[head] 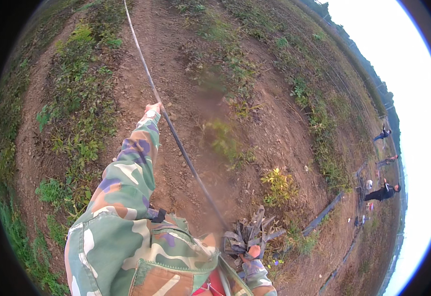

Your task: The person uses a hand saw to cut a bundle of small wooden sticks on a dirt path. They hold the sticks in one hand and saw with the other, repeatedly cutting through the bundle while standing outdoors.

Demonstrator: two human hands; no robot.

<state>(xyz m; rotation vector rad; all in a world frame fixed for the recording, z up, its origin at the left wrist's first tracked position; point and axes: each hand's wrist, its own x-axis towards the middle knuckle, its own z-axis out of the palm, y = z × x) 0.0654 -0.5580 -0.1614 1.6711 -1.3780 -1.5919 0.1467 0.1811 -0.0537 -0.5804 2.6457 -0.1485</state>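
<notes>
My left hand, at the end of an outstretched camouflage sleeve, is closed around a long, thin grey strip, which looks like a flat hose or drip tape. The strip runs from the top of the view past this hand down to my right hand. Low in the view, my right hand grips a bunched, folded bundle of the same dark grey strip, with loops sticking out on several sides. Its fingers are partly hidden by the bundle. The front of the camouflage jacket fills the bottom.
Rows of low green plants alternate with bare brown soil. A small yellow-green bush stands beyond the bundle. Dark strips lie on the ground at right. Several people, one in dark clothes, stand far off at right.
</notes>
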